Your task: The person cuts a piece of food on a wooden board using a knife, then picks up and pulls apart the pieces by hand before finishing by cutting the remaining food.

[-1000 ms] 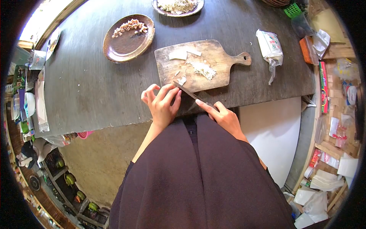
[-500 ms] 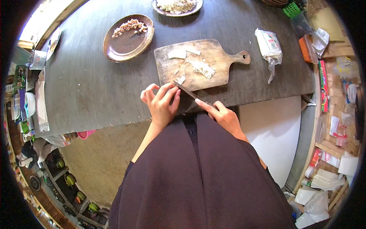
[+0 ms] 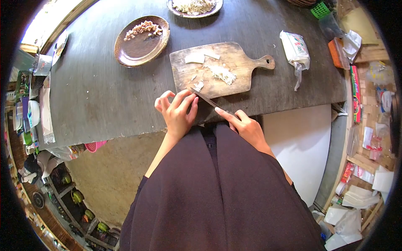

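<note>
My right hand [image 3: 247, 127] grips a knife [image 3: 206, 99], index finger stretched along it and the blade angled up to the left. At the blade's tip, my left hand [image 3: 178, 113] has its fingers bent and thumb drawn in by the near left corner of a wooden cutting board [image 3: 239, 56]. Whatever sits under those fingertips is hidden. A small pile of white shreds [image 3: 199, 86] lies beside the blade tip. Farther up the board are a larger heap of white slivers [image 3: 224, 75] and flat white slices [image 3: 194, 58].
Beyond the board, a brown plate [image 3: 136, 52] carries small pinkish chopped pieces [image 3: 144, 28]. Another plate [image 3: 181, 14] at the back holds pale shreds. A printed plastic packet [image 3: 295, 49] lies right of the board's handle. The dark table's front edge [image 3: 104, 139] is close to me.
The knife and both hands stay in nearly the same place. Only a very slight shift of the view shows.
</note>
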Demonstrator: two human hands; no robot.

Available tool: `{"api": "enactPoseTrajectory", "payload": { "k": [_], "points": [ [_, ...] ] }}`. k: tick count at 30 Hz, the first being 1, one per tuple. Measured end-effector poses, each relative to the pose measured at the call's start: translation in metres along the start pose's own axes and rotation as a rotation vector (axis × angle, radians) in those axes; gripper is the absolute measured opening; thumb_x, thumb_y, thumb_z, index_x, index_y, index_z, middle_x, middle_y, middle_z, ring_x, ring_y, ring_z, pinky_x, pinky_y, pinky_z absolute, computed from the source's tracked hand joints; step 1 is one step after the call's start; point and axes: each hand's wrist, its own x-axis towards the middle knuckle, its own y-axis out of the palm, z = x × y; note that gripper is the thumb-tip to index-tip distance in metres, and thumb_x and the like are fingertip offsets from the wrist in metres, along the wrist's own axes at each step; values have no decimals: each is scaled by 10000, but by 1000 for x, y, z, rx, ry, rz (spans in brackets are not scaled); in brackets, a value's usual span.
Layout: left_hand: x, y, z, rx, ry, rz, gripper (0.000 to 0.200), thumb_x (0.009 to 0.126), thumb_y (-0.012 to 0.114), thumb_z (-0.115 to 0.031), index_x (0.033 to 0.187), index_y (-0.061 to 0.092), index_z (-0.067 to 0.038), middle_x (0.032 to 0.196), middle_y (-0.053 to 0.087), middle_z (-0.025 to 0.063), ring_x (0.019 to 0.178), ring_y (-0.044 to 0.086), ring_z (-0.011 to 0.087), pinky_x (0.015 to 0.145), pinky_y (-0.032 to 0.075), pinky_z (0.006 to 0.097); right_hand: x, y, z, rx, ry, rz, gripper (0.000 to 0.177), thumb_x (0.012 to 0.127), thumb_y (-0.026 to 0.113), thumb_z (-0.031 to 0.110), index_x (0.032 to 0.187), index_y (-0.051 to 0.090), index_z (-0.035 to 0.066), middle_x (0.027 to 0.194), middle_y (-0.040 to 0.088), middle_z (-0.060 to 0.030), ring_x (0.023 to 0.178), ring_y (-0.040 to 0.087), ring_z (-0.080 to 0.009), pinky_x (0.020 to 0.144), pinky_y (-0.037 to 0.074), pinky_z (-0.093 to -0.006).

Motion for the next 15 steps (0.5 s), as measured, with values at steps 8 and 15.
{"api": "enactPoseTrajectory", "payload": {
  "k": [8, 15],
  "points": [
    [2, -1, -2, -1, -10, 13, 103, 842, 780, -252, 923, 758, -193, 1089, 699, -102, 1067, 509, 233, 991, 288, 453, 3, -2, -3, 55, -3, 35, 701, 908, 681, 124, 1512, 478, 416, 883, 560, -113, 667, 668, -328, 605, 579, -446],
    [2, 0, 0, 5, -8, -5, 104, 838, 784, -255, 917, 754, -194, 1077, 696, -107, 1054, 506, 231, 987, 291, 455, 7, 0, -2, 41, -27, 16, 702, 907, 684, 122, 1511, 479, 415, 885, 562, -112, 679, 667, -329, 618, 580, -443]
  ]
}}
